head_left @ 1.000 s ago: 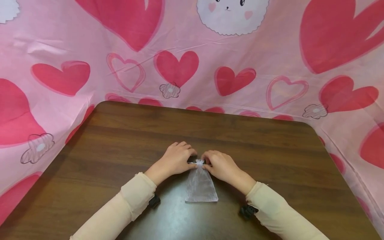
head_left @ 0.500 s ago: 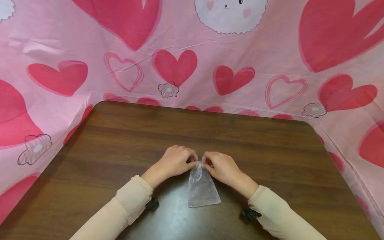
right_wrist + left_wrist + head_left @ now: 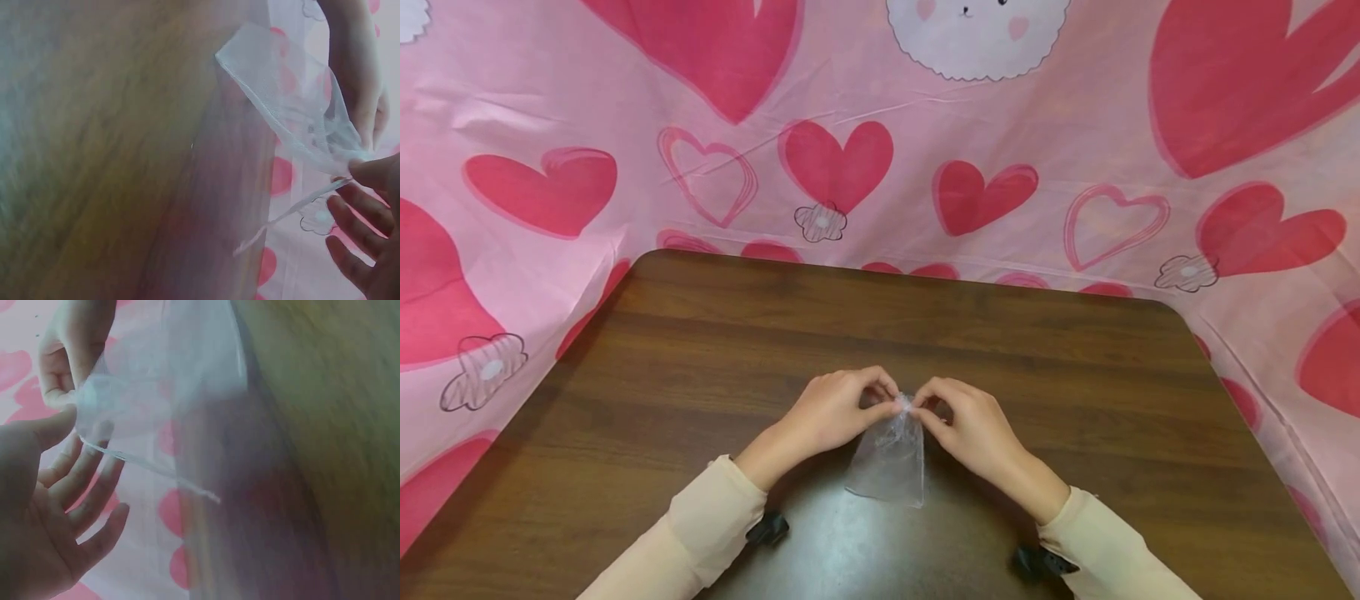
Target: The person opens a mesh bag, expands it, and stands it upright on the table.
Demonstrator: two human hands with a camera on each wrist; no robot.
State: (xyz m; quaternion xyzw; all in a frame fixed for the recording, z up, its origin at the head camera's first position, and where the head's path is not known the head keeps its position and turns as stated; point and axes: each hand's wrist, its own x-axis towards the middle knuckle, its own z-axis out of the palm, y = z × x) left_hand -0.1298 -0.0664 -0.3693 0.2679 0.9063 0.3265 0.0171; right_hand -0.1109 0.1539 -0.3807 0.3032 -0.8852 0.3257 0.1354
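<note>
Plainly, the gathered mouth of the sheer white bag (image 3: 889, 465) is mostly hidden behind fingertips, where the left hand (image 3: 829, 412) and the right hand (image 3: 976, 427) each pinch it between thumb and forefinger, with almost no gap left. The sleeves (image 3: 707, 521) run out of the frame's lower edge, and both wrist views are hazy. The bag sits between the hands over the brown table (image 3: 1075, 367), pleated at the top and flaring to a wide, straight bottom seam (the wood shows through its mesh). Whether that seam touches the table is hard to say. A thin pale cord (image 3: 153, 467) trails from the mouth, its tip blurred.
</note>
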